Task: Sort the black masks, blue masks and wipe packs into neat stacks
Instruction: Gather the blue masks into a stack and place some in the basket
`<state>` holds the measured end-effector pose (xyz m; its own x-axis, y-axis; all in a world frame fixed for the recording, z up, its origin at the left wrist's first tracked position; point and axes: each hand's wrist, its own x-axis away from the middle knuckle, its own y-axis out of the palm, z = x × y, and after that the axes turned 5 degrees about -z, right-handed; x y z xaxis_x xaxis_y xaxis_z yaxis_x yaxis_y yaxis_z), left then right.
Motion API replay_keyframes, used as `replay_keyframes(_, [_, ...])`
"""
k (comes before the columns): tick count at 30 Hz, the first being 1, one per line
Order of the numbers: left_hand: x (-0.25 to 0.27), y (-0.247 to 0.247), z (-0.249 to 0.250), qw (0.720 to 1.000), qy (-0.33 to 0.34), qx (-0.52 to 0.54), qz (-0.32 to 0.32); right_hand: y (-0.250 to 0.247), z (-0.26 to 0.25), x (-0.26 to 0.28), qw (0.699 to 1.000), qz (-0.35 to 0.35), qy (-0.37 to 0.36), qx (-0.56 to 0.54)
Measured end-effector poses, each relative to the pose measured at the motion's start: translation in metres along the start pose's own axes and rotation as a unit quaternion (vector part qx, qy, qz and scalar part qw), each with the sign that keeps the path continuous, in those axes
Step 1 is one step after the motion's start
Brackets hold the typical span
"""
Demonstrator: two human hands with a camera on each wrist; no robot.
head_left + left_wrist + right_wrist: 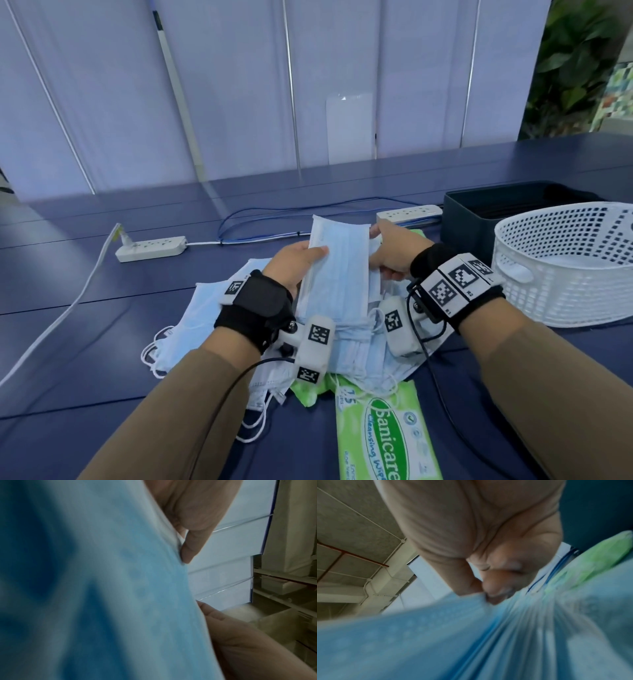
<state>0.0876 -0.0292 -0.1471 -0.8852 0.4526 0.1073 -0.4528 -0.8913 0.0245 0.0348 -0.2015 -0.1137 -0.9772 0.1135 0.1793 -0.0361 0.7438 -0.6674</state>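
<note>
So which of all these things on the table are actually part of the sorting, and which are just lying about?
Part of the job:
- bundle of pale blue pleated masks, gripped by the left hand and right hand
- loose blue masks heaped beneath
- green wipe pack

Just lying about:
- white perforated plastic basket
- dark box
- white power strips
- blue cable

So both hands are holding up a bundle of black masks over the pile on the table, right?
Not quite: the masks are blue, not black. The head view shows the left hand and right hand holding a bundle of blue masks over the pile on the table.
</note>
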Motion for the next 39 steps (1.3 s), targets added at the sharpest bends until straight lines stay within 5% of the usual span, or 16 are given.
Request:
replay_keyframes(7, [0.003,0.008,0.013,0.981,0.074,0.178,0.004,0.000,-0.013,0.009,0.962,-0.065,-0.149,-0.221])
replay_keyframes(13, [0.005,0.004,0.020,0.973,-0.009,0.232,-0.013,0.004,-0.019,0.010,0.921,-0.114,-0.221,-0.301])
replay_keyframes(16, [0.007,-0.007,0.025,0.973,-0.018,0.229,-0.020,0.002,-0.020,0.017,0.930,-0.089,-0.189,-0.304])
replay_keyframes(20, [0.000,-0.031,0.021,0.982,-0.003,0.185,0.024,0.001,-0.011,0.016,0.988,-0.084,-0.044,-0.123])
replay_keyframes(24, [0.000,-0.032,0.002,0.987,-0.065,0.143,0.020,0.003,-0.003,0.008,0.985,-0.098,0.055,-0.128])
replay_keyframes(32, [-0.001,-0.026,-0.006,0.996,-0.040,0.078,-0.035,0.002,-0.001,0.004,0.983,-0.087,0.073,-0.145])
replay_keyframes(39, [0.002,-0.012,-0.001,0.997,-0.025,0.010,-0.077,0.015,-0.004,0.004,0.961,-0.056,-0.009,-0.270])
